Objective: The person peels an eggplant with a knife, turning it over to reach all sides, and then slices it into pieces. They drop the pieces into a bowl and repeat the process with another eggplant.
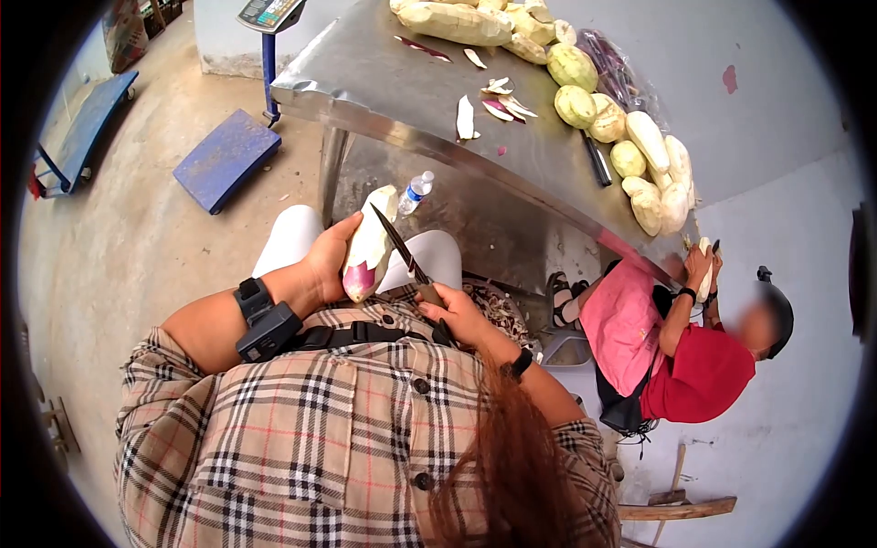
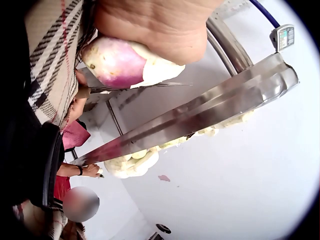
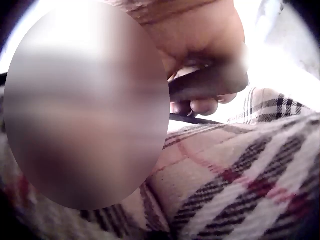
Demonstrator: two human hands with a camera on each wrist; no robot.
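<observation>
Over the lap, my left hand [image 1: 327,261] holds a partly peeled eggplant [image 1: 370,239]. Its lower end is still purple, while the rest shows pale flesh. My right hand [image 1: 464,318] grips a knife [image 1: 402,248] by its handle, and the dark blade points up beside the eggplant's right side. From the left wrist, the eggplant [image 2: 117,65] shows its purple and white end under the hand [image 2: 155,27], with the blade [image 2: 150,86] along its lower edge. In the right wrist view, fingers curl round the dark handle [image 3: 210,82]; a blur covers much of that frame.
A metal table [image 1: 402,68] stands ahead, bearing peel scraps [image 1: 502,102], pale peeled vegetables [image 1: 457,23] and a dark-handled tool [image 1: 596,160]. A water bottle [image 1: 417,192] is beyond the knees. Another person [image 1: 699,374] sits at right. A blue platform scale [image 1: 227,160] stands at left.
</observation>
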